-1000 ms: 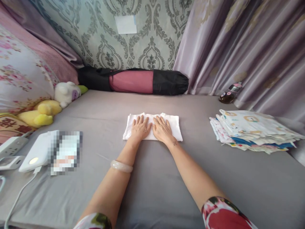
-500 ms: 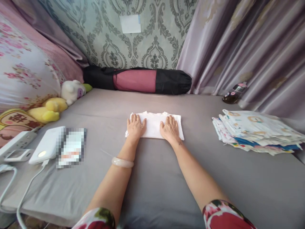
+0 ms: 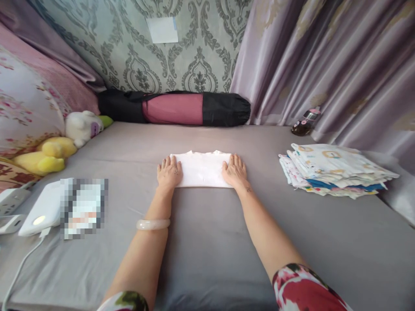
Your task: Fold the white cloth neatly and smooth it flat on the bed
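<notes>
Your left hand (image 3: pixel 169 172) and right hand (image 3: pixel 235 170) lie flat, fingers spread, on the two ends of the folded white cloth (image 3: pixel 201 169), gripping nothing. The cloth rests mid-bed on the grey sheet (image 3: pixel 207 242), with a stack of printed cloths (image 3: pixel 333 169) well apart on your right.

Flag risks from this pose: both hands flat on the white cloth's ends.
Left hand and right hand press only the ends of the cloth; its middle is unheld and may bunch or unfold. On the soft grey sheet, the fold could skew when the palms lift.
</notes>
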The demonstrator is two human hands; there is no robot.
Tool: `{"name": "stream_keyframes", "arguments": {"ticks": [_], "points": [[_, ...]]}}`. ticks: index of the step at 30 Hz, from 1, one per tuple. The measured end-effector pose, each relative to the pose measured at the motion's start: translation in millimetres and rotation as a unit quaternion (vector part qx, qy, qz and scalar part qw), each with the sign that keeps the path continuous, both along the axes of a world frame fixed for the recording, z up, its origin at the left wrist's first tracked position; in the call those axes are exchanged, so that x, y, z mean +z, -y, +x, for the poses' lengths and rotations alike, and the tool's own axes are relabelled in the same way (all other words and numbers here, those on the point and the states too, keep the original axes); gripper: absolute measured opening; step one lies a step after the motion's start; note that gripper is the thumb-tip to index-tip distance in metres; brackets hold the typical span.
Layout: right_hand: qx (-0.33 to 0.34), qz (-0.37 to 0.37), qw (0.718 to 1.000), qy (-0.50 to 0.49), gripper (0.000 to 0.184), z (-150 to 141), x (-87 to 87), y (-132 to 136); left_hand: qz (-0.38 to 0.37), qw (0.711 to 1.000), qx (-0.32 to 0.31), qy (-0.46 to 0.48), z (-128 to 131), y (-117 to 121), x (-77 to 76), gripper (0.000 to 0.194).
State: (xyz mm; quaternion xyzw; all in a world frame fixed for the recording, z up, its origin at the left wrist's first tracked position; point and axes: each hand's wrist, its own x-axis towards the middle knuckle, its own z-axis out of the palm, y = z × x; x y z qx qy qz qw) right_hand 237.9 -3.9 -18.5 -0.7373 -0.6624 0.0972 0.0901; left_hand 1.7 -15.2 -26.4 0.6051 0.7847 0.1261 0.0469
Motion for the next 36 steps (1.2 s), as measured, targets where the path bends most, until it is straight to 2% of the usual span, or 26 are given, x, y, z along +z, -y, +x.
{"name": "stream_keyframes", "arguments": {"ticks": [6, 9, 12, 14, 18, 21, 27, 33, 36], "points": [[-0.004, -0.003, 1.0, 0.002, 0.064, 4.0, -1.2, -0.7, -0.01, 1.0, 0.005, 0.008, -3.2, 0.1, -0.7, 0.058], [0.004, 0.023, 1.0, 0.01, 0.062, 1.4, 2.4, 0.9, 0.009, 1.0, 0.004, -0.006, -2.9, 0.6, 1.9, 0.056], [0.053, 0.082, 0.995, 0.021, 0.06, -4.2, 6.7, 3.1, 0.082, 0.995, -0.038, -0.039, 0.8, 0.4, 4.7, 0.055], [0.087, 0.1, 0.991, 0.021, 0.059, -8.3, 7.3, 4.4, 0.102, 0.99, -0.082, -0.052, 5.1, -0.5, 4.9, 0.055], [0.098, 0.053, 0.994, 0.018, 0.061, -12.1, 2.8, 5.3, 0.039, 0.99, -0.122, -0.058, 11.9, -2.0, 1.6, 0.053], [0.094, 0.022, 0.995, 0.019, 0.062, -11.3, -0.3, 4.2, 0.013, 0.99, -0.123, -0.061, 12.7, -2.2, 0.3, 0.053], [0.092, 0.012, 0.996, 0.017, 0.062, -10.1, -0.9, 2.3, -0.007, 0.992, -0.114, -0.052, 12.2, -2.0, 3.1, 0.053], [0.096, 0.025, 0.995, 0.004, 0.06, -15.6, 10.3, 7.1, 0.027, 0.993, -0.105, -0.05, 18.6, 0.4, 6.6, 0.051], [0.117, 0.038, 0.992, -0.011, 0.058, -22.4, 15.5, 10.0, 0.062, 0.988, -0.135, -0.053, 30.6, 1.9, 7.9, 0.053]]}}
